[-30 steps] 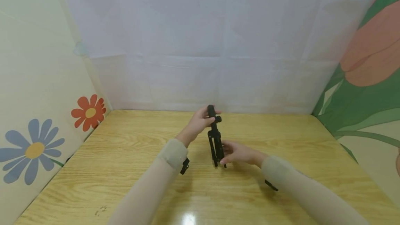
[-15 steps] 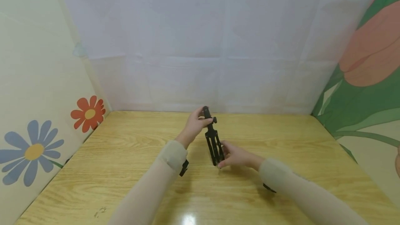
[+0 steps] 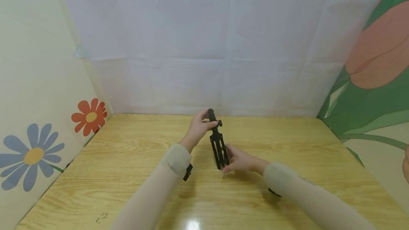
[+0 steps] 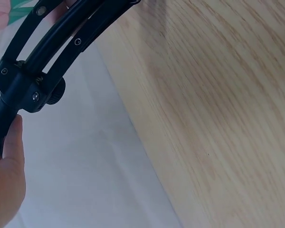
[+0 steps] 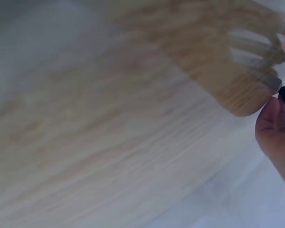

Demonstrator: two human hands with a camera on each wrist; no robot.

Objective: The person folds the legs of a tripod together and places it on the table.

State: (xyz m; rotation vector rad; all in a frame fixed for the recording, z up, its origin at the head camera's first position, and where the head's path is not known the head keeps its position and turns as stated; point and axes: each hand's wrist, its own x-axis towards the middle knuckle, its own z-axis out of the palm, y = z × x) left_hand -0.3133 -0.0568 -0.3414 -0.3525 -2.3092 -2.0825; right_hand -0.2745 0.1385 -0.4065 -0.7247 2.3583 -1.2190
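- Item: small tripod (image 3: pixel 216 137), blk, 1 pc. Loc.: approx. mid-table (image 3: pixel 96 173), leaning, top end to L & away; whether leg tips touch wood, can't tell.
- L hand (image 3: pixel 198 129): thumb & fingers wrapped round upper shaft.
- R hand (image 3: pixel 241 159): thumb & fingers pinching lower end of legs (image 3: pixel 219 150).
- Handling (est.): lightwt., stiff, not fragile; smooth shaft maybe a bit slick; legs prob. hinged, may swing if held at one tip only.
- Best hold (est.): shaft just above hub (image 4: pixel 21 85), w/ 2nd hand steadying legs; keep fingertips out of leg gaps (pinch risk).
- Appearance: dark, slim; legs close tog. w/ narrow gaps; side knob (image 3: pixel 219 123) on upper part; bright screws (image 4: pixel 35 96) at hub. Top fitting partly hidden by L hand, type unclear.
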